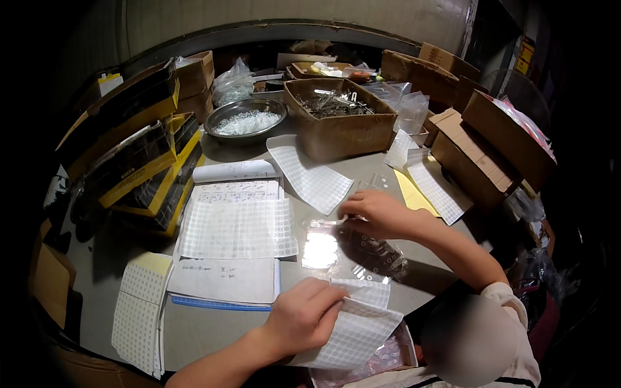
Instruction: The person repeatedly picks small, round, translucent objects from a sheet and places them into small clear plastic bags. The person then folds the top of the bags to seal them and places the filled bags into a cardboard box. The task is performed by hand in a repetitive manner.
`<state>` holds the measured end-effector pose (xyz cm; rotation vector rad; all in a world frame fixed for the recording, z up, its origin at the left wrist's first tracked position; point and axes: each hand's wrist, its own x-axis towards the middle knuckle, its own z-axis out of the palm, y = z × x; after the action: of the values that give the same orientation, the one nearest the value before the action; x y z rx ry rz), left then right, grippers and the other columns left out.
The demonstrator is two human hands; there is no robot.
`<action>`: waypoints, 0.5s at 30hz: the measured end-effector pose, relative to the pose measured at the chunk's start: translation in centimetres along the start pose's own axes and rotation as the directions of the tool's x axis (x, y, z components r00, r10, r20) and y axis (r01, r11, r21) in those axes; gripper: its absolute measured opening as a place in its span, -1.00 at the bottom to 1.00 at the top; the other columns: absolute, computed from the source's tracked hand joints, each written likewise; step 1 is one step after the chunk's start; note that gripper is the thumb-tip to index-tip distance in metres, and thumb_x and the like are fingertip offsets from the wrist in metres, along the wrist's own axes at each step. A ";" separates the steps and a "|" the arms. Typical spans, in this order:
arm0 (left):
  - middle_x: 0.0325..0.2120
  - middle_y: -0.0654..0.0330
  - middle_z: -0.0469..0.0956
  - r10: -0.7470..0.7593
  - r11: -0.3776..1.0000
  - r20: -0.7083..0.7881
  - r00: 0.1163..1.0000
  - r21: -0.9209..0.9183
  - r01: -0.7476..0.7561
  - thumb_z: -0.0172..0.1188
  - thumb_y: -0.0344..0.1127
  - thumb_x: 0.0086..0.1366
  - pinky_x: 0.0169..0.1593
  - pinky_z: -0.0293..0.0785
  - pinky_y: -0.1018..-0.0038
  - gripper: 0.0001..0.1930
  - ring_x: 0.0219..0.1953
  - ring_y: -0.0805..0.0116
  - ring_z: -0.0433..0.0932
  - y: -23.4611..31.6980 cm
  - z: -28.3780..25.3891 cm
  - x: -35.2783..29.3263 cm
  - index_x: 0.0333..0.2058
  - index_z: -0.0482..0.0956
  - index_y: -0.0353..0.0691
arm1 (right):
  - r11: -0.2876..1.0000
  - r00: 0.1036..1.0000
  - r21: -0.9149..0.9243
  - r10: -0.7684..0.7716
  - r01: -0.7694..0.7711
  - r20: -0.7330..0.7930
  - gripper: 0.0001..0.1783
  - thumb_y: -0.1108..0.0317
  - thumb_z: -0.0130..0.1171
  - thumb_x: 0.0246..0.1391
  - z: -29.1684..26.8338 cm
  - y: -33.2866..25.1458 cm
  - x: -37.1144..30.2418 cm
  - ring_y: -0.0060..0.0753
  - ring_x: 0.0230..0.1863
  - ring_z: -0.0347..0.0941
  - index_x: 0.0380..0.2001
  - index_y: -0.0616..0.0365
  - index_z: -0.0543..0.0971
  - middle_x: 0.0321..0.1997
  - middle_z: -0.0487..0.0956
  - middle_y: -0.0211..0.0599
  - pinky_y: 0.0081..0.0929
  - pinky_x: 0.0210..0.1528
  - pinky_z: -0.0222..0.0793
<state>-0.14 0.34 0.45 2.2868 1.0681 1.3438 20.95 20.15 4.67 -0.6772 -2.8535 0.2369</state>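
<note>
My left hand (pixel 304 317) is closed on a folded sheet of round stickers (pixel 359 326), white with rows of pale circles, near the table's front edge. Beyond it my right hand (pixel 378 213) reaches over the table, thumb and fingers pinched together at the edge of a shiny clear plastic bag (pixel 320 249); what lies between the fingertips is too small to make out. More clear bags with small white rings (pixel 385 252) lie beneath that hand, partly in shadow. Under the left hand's sheet stands an open box (pixel 404 346) holding small rings.
Left are a notebook (pixel 223 281) with a sticker sheet (pixel 236 229) across it, a stack of sheets (pixel 139 310) and black-yellow boxes (pixel 145 168). Behind stand a metal bowl of white pieces (pixel 246 123) and a carton of metal parts (pixel 339 132). Cartons (pixel 475 158) crowd the right.
</note>
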 end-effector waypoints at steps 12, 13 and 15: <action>-0.45 0.10 0.60 0.048 0.999 -0.041 0.998 -0.001 -0.048 0.34 -0.59 0.07 -0.34 0.53 0.28 -0.78 -0.40 0.09 0.60 0.2 0.2 0.0 -0.26 0.69 -0.26 | 0.975 0.949 -0.177 -0.179 0.135 -0.261 -0.81 0.36 0.35 0.18 3.1 0.6 -2.0 -0.06 -0.13 0.49 -0.24 0.21 0.57 -0.26 0.52 -0.18 -0.21 -0.05 0.45; -0.45 0.10 0.60 0.049 0.999 -0.038 0.998 0.001 -0.049 0.33 -0.60 0.07 -0.35 0.52 0.28 -0.78 -0.41 0.09 0.59 0.3 0.1 0.1 -0.26 0.69 -0.26 | 0.993 0.948 -0.091 -0.105 0.081 -0.302 -0.81 0.35 0.32 0.22 2.8 0.6 -2.6 -0.07 -0.14 0.48 -0.23 0.22 0.56 -0.25 0.52 -0.17 -0.22 -0.05 0.45; -0.46 0.11 0.60 0.056 0.998 -0.034 0.998 -0.002 -0.056 0.33 -0.60 0.07 -0.36 0.51 0.29 -0.78 -0.43 0.10 0.58 0.3 0.0 0.3 -0.27 0.69 -0.26 | 0.986 0.950 0.159 0.087 -0.040 -0.300 -0.81 0.31 0.27 0.30 1.5 0.3 -4.0 -0.07 -0.13 0.48 -0.22 0.22 0.56 -0.24 0.53 -0.17 -0.24 -0.05 0.43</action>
<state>0.11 0.32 0.85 2.3164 1.0191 1.4098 24.21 18.47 2.53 -0.7078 -2.4918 0.3240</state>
